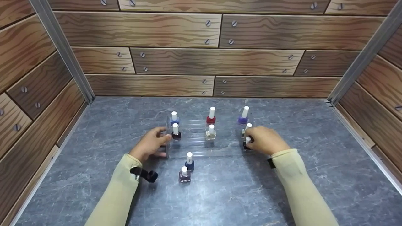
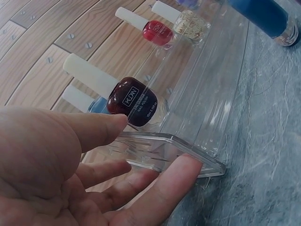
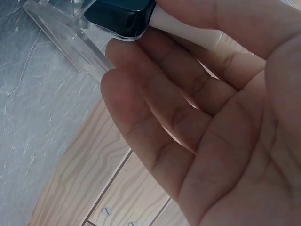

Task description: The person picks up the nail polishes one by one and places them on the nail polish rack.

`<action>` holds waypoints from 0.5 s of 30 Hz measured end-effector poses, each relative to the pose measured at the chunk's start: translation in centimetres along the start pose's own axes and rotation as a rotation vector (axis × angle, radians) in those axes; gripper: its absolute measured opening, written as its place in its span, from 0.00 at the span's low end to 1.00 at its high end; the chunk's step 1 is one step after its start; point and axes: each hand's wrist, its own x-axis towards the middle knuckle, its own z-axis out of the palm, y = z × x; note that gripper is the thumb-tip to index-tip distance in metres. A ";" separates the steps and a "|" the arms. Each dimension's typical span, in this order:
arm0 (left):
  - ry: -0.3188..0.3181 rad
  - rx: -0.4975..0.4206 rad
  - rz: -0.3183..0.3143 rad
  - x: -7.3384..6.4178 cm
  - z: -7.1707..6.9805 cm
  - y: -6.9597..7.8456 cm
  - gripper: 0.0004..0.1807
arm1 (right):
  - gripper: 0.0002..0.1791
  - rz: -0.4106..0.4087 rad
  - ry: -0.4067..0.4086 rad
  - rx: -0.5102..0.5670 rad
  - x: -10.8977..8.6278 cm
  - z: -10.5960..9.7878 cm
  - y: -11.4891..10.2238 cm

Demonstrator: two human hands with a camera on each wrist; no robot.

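Observation:
A clear plastic stepped rack (image 1: 194,152) carries nail polish bottles in rows. My left hand (image 1: 150,142) is at its left end panel (image 2: 164,139), with the fingers spread and fingertips against it; the thumb tip lies close to a dark red nail polish bottle (image 2: 134,101). At the right end, my right hand (image 1: 267,139) holds a dark teal nail polish bottle (image 3: 120,19) by its white cap (image 3: 188,33), low over the rack's front tier. Just behind it stands another bottle with a white cap (image 1: 249,125), partly hidden by the fingers.
On the rack also stand blue (image 1: 175,121), red (image 1: 211,120), purple (image 1: 242,120) and clear glittery (image 1: 210,135) bottles. A navy bottle (image 1: 189,164) and a dark plum bottle (image 1: 184,176) stand on the grey marbled table before the rack. Wood-patterned walls (image 1: 176,61) enclose the table.

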 end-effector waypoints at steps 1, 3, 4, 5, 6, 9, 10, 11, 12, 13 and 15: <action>0.000 0.002 -0.001 0.0 0.0 0.0 0.35 | 0.09 0.003 -0.004 0.014 0.0 0.0 0.0; 0.003 0.003 -0.003 0.0 0.0 0.0 0.35 | 0.09 0.002 -0.010 0.046 -0.1 -0.1 0.0; 0.007 0.002 -0.005 -0.1 0.0 0.0 0.35 | 0.09 0.002 -0.014 0.068 -0.2 -0.1 0.0; 0.009 0.001 -0.007 -0.1 0.0 0.0 0.35 | 0.08 -0.001 -0.019 0.092 -0.2 -0.2 0.0; 0.009 0.001 -0.007 -0.1 0.0 0.0 0.34 | 0.08 -0.002 -0.024 0.116 -0.3 -0.3 0.0; 0.008 0.002 -0.008 -0.2 0.0 -0.1 0.34 | 0.06 0.010 -0.043 0.171 -0.5 -0.8 -0.1; 0.007 0.004 -0.008 -0.2 0.0 0.0 0.34 | 0.06 0.020 -0.047 0.181 -0.6 -1.0 -0.2; 0.005 0.006 -0.006 -0.2 0.0 0.0 0.34 | 0.07 0.029 -0.048 0.185 -0.7 -1.3 -0.3; 0.000 0.010 -0.003 -0.2 0.0 0.0 0.35 | 0.07 0.039 -0.047 0.184 -0.8 -1.5 -0.3; -0.002 0.014 0.000 -0.2 0.0 0.0 0.35 | 0.08 0.048 -0.041 0.178 -1.0 -1.7 -0.4; -0.006 0.020 0.003 -0.1 0.0 0.1 0.35 | 0.10 0.057 -0.024 0.168 -1.2 -2.0 -0.5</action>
